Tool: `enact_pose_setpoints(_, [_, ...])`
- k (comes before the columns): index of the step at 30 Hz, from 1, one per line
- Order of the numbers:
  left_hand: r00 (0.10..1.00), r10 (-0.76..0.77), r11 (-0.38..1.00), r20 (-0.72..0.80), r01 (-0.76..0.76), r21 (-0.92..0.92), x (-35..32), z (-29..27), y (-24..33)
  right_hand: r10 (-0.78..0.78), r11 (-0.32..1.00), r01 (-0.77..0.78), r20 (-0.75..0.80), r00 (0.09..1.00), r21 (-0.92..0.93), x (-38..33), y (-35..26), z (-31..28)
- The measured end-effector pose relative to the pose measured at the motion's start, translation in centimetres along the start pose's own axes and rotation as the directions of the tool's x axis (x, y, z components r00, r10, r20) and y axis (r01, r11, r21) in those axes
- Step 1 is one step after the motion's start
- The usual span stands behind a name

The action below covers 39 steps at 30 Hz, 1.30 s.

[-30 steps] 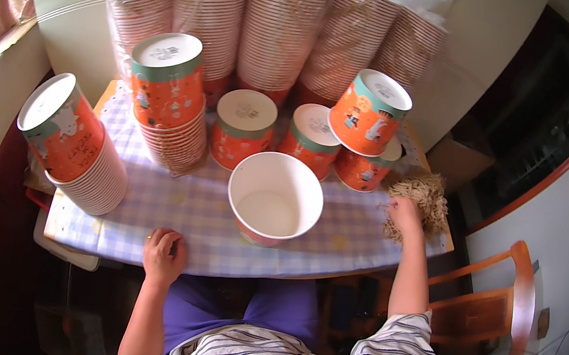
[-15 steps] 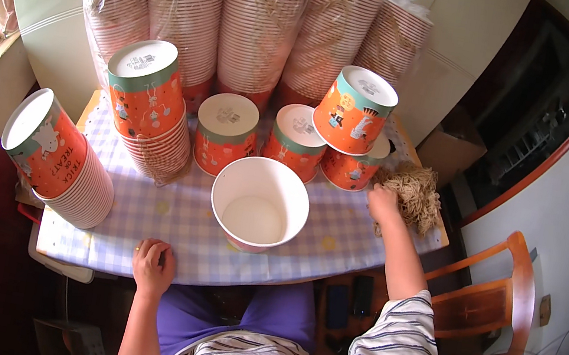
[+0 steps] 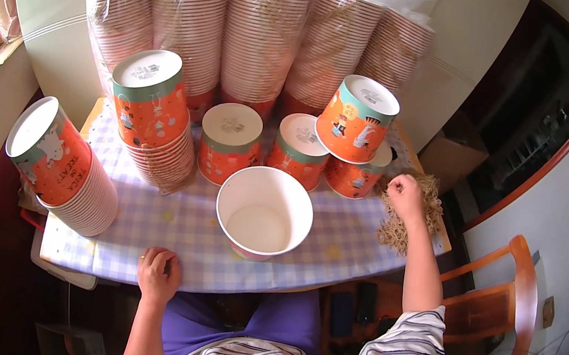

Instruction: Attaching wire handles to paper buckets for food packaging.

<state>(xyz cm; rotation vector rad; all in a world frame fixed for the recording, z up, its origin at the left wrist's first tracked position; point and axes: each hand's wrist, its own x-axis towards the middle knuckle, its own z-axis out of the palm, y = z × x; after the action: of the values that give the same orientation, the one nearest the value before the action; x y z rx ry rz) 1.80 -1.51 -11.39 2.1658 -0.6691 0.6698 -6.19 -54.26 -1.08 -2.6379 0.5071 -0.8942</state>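
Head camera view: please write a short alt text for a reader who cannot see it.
A seated person's right hand grasps a heap of tan straw-like filler at the edge of a checked table, while the left hand rests on the near edge. An open white paper cup stands in the middle, with orange cup stacks behind.

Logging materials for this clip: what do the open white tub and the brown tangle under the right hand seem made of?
Open tub: likely coated paperboard, smooth white inside with a rolled rim. Brown tangle under the right hand: thin, crinkled tan strands, probably shredded paper or raffia filler.
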Motion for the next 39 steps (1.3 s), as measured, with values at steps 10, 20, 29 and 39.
enact_pose_setpoints(10, [1.000,0.006,1.000,0.012,-0.006,0.011,0.0,-0.2,0.1,0.213,0.648,0.028,-0.216,0.953,0.762,5.5,-5.6,-9.7])
enact_pose_setpoints(20, [0.999,-0.030,0.993,0.009,0.031,-0.115,0.0,-1.1,0.7,0.003,0.279,-0.106,0.110,0.994,0.954,-0.2,-14.5,-7.5])
enact_pose_setpoints(29, [0.874,-0.032,0.522,0.485,0.428,-0.738,1.0,-1.1,12.5,-0.070,-0.139,-0.381,0.375,0.924,0.914,-10.2,-21.4,0.5])
enact_pose_setpoints(39, [0.633,0.010,-0.102,0.774,0.771,-0.629,1.6,1.1,15.3,-0.038,-0.003,-0.461,0.460,0.887,0.887,-15.8,-23.9,2.4])
